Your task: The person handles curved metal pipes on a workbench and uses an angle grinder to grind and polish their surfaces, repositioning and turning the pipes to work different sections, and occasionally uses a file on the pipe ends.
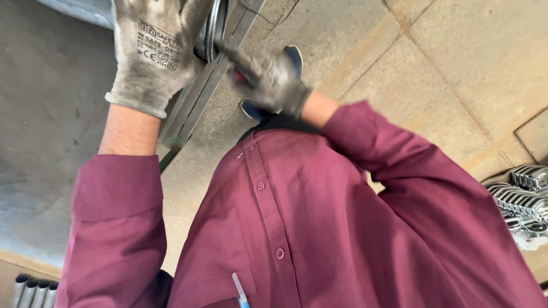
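Note:
I look straight down my maroon shirt. My left hand [157, 48], in a dirty grey work glove, presses on a grey metal frame bar [197, 102] beside a round metal ring [212, 28] at the top edge. My right hand [268, 80], also gloved and blurred, is closed around a small dark tool with a red part [237, 65] whose tip touches the ring and bar. What lies under my left palm is hidden.
A large grey metal sheet or duct [45, 125] fills the left. Tan concrete floor [445, 63] with joint lines lies to the right. A pile of shiny metal clamps [522, 199] sits at the right edge. Pipe ends [34, 288] show bottom left. My shoe [294, 57] is below.

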The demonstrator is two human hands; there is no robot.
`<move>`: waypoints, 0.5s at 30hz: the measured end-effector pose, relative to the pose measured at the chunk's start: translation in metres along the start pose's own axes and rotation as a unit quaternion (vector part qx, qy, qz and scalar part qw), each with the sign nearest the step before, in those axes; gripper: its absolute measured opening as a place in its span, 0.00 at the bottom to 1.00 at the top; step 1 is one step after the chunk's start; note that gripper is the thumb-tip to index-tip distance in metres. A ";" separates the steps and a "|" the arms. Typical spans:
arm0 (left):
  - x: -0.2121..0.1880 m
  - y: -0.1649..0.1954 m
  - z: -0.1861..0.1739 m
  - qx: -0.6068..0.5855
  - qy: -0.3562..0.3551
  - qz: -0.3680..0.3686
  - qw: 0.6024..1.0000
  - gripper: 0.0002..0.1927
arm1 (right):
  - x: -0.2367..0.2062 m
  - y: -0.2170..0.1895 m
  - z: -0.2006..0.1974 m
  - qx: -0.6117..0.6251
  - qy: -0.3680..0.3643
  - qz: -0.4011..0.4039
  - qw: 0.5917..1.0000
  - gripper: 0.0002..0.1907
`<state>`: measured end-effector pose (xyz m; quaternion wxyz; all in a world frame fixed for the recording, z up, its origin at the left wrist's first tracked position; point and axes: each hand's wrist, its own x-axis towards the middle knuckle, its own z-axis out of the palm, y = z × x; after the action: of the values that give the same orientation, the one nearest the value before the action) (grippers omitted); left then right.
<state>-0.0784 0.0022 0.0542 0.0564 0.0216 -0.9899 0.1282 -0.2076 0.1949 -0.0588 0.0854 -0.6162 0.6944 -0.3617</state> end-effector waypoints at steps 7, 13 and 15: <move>0.000 0.000 -0.001 -0.059 -0.025 -0.014 0.998 0.39 | 0.027 -0.036 -0.051 0.594 0.047 0.396 0.698 0.34; 0.006 -0.003 -0.003 -0.122 -0.039 -0.027 0.991 0.40 | 0.050 -0.038 -0.021 0.688 0.180 0.342 0.615 0.20; 0.008 -0.002 -0.004 -0.121 -0.023 -0.024 0.992 0.41 | 0.033 -0.045 -0.006 0.558 0.167 0.302 0.755 0.19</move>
<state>-0.0859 0.0014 0.0597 0.0387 0.0414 -0.9984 0.0059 -0.1829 0.1682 -0.0162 0.4012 -0.1477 0.5228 -0.7375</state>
